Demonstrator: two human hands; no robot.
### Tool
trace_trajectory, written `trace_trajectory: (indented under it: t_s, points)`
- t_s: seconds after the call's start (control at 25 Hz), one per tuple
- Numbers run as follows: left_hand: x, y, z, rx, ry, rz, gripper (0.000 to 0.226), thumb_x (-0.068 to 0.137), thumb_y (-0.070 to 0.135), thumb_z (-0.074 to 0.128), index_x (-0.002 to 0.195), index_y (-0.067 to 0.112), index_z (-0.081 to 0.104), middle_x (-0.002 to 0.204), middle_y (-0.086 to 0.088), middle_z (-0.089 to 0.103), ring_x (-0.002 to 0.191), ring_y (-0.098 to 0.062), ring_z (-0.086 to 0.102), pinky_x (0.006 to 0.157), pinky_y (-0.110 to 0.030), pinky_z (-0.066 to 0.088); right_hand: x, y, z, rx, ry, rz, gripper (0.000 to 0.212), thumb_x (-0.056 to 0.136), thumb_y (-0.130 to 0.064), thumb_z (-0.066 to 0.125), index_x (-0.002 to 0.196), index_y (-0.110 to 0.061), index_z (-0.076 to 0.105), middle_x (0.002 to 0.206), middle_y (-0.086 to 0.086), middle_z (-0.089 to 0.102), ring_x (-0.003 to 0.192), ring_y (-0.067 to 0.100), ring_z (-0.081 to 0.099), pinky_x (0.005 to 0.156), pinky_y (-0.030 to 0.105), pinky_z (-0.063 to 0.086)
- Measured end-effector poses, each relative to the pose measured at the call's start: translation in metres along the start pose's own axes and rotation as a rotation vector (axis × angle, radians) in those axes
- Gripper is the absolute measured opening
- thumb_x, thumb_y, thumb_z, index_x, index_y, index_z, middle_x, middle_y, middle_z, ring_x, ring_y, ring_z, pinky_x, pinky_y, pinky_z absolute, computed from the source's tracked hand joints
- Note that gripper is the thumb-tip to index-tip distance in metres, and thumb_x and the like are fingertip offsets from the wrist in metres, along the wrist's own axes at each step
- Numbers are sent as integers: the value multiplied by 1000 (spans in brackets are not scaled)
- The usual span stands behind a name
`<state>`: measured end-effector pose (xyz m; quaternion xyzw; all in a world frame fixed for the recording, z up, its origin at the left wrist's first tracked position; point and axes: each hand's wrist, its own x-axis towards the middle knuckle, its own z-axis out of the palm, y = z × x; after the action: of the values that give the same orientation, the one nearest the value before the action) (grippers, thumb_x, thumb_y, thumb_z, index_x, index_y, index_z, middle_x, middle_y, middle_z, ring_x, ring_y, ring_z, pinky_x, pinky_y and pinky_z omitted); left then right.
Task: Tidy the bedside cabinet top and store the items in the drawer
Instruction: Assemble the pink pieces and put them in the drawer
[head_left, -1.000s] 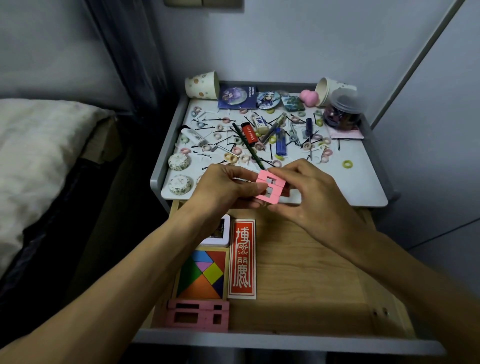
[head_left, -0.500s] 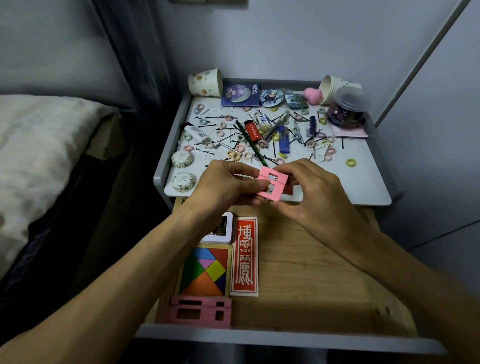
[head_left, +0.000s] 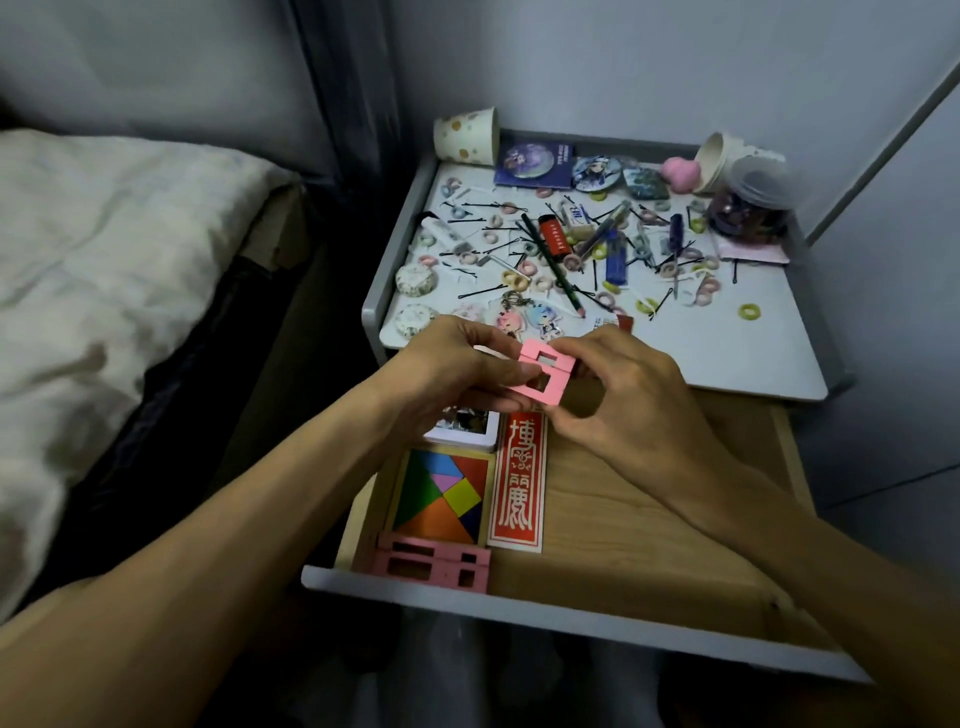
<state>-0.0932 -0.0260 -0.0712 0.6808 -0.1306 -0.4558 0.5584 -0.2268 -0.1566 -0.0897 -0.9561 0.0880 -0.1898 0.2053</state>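
Hardly moved: fingers (head_left: 498, 371) of left hand (head_left: 457, 364), right hand (head_left: 623, 395) clamped on block (head_left: 543, 376) above drawer (head_left: 649, 530). Stowing step; next, lower beside frames (head_left: 434, 566).

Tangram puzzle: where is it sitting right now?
Head view: the tangram puzzle lies flat at the left of the open drawer, beside the red card on its right, with pink frame pieces at its near edge.

pink block (head_left: 540, 378), multicolour tangram (head_left: 441, 498)

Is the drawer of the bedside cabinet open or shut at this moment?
Open. The drawer is pulled out below the cabinet top, and its wooden floor with the tangram puzzle is visible.
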Motion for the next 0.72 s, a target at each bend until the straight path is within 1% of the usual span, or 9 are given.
trace_trajectory:
  t_s: [0.08, 0.16, 0.24, 0.28, 0.36, 0.44, 0.56, 0.64, 0.72]
  points:
    - [-3, 1, -11, 89, -46, -10, 28, 82, 6, 74, 105, -7, 65, 90, -20, 74, 74, -28, 73, 64, -27, 61, -1, -6, 4, 56, -23, 16, 54, 73, -22, 82, 123, -10, 64, 104, 1, 63, 92, 8, 56, 78, 18, 45]
    - [-6, 4, -28, 361, -34, 38, 25, 85, 24, 74, 97, 2, 70, 84, -14, 75, 72, -28, 73, 67, -32, 62, 0, -8, 10, 132, -99, 31, 55, 73, -24, 82, 123, -14, 64, 105, -4, 62, 93, 7, 57, 78, 16, 47]
    - [-4, 4, -46, 860, 159, 65, 41, 87, 47, 68, 93, 7, 70, 84, -10, 75, 74, -26, 73, 71, -37, 61, -3, -13, 25, 190, -262, 26, 55, 73, -27, 82, 125, -18, 63, 106, -6, 61, 94, 7, 56, 81, 20, 48]
    - [-2, 3, -52, 1109, 289, 43, 50, 88, 55, 63, 95, 6, 67, 92, -10, 73, 81, -28, 71, 74, -37, 58, -7, -15, 37, 190, -353, 1, 55, 74, -28, 81, 125, -19, 63, 107, -6, 61, 94, 7, 56, 82, 21, 48]
    - [0, -2, -59, 1416, 428, -81, 53, 91, 59, 56, 108, 8, 62, 108, -10, 66, 97, -32, 65, 73, -34, 50, -16, -22, 68, 159, -539, -87, 52, 77, -30, 77, 126, -19, 62, 111, -4, 60, 97, 6, 54, 86, 20, 46]
    - [4, -8, -62, 1506, 386, -213, 41, 96, 47, 53, 116, 13, 61, 107, -7, 63, 95, -29, 64, 70, -34, 45, -23, -31, 96, 149, -677, -168, 45, 82, -31, 72, 123, -20, 61, 115, -5, 57, 101, 6, 53, 90, 21, 47]
    - [12, -18, -58, 1485, 224, -297, 34, 96, 42, 53, 114, 14, 61, 90, -3, 57, 73, -22, 57, 73, -33, 49, -26, -38, 126, 177, -758, -273, 23, 86, -31, 67, 107, -25, 64, 104, -8, 57, 90, 3, 58, 81, 28, 55]
    - [14, -21, -53, 1502, 141, -284, 42, 93, 47, 58, 119, 14, 60, 98, -4, 59, 81, -23, 59, 73, -33, 48, -25, -40, 134, 154, -775, -311, 24, 87, -33, 65, 111, -27, 61, 105, -8, 56, 90, 5, 57, 81, 29, 54]
    - [16, -21, -51, 1523, 118, -256, 43, 92, 45, 61, 121, 13, 61, 88, -3, 56, 84, -23, 61, 75, -33, 51, -24, -39, 137, 115, -784, -348, 31, 90, -36, 62, 119, -25, 59, 112, -4, 55, 97, 9, 57, 86, 30, 53]
